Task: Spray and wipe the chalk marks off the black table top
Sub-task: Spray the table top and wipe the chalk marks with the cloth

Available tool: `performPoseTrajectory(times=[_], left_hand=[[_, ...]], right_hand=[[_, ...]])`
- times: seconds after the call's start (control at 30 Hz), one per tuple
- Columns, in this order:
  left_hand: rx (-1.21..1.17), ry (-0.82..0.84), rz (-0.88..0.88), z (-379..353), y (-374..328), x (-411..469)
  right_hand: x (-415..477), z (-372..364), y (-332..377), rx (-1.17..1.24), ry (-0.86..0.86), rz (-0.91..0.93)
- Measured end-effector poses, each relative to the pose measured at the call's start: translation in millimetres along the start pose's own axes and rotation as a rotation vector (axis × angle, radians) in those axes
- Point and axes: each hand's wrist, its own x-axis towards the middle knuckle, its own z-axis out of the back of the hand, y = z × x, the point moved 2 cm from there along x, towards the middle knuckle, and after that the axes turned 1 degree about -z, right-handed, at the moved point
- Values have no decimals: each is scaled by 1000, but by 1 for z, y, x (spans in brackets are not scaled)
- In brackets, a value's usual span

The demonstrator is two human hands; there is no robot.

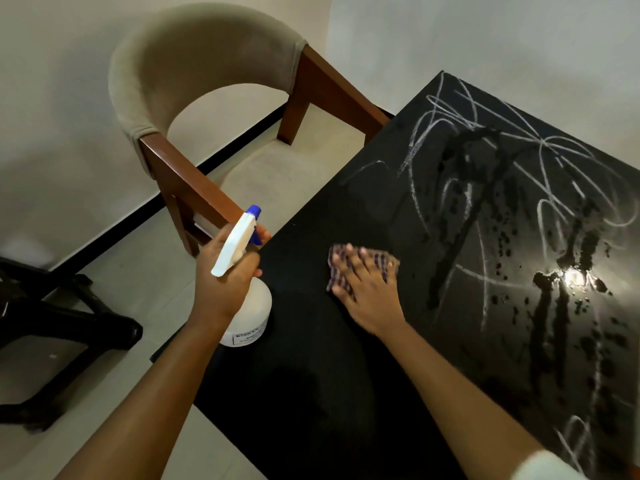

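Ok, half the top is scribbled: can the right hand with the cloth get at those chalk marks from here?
Probably yes: the right hand presses the cloth flat on the table top, and only wet spray lies between it and the chalk marks.

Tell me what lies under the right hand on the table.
A checked cloth, pressed flat on the black table top by the right hand. Its edges show past the fingers; what lies beneath it is covered.
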Motion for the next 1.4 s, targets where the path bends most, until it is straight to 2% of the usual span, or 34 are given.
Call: performPoseTrajectory(times=[0.1, 0.17, 0.3, 0.4, 0.5, 0.6, 0.77, 0.83, 0.9, 0.97, 1.07, 1.17, 1.27, 1.4], left_hand=[[-3, 0, -2, -1, -2, 1], [3, 12, 0, -3, -3, 2], [2, 36, 10, -7, -4, 3], [-15, 26, -11, -9, -9, 2], [-18, 5, -20, -10, -10, 2], [-7, -7, -26, -11, -6, 1], [-4, 45, -16, -15, 1, 6], [-12, 32, 1, -16, 2, 8], [-26, 15, 13, -16, -2, 9], [-41, 10, 22, -16, -3, 8], [-47, 5, 19, -17, -4, 6], [-19, 28, 5, -19, -3, 4], [43, 65, 23, -24, 1, 5], [92, 74, 38, -28, -4, 2]], right_hand=[[-77, -9, 2, -21, 79, 13], [-90, -12, 1, -54, 98, 8], [-33, -3, -14, -47, 4, -22], [37, 13, -32, 2, -9, -114], [68, 20, -35, 3, -14, -170], [24, 10, -27, 10, -33, -132], [-113, -22, -12, -20, -60, -35], [-125, -25, -16, -44, -24, -40], [-103, -19, -25, -43, 23, -14], [-64, -9, -37, -43, -3, -29], [3, 10, -56, 0, -27, -146], [30, 18, -57, 31, -26, -198], [-13, 6, -50, 13, -67, -163], [-124, -19, -39, 14, -92, -45]])
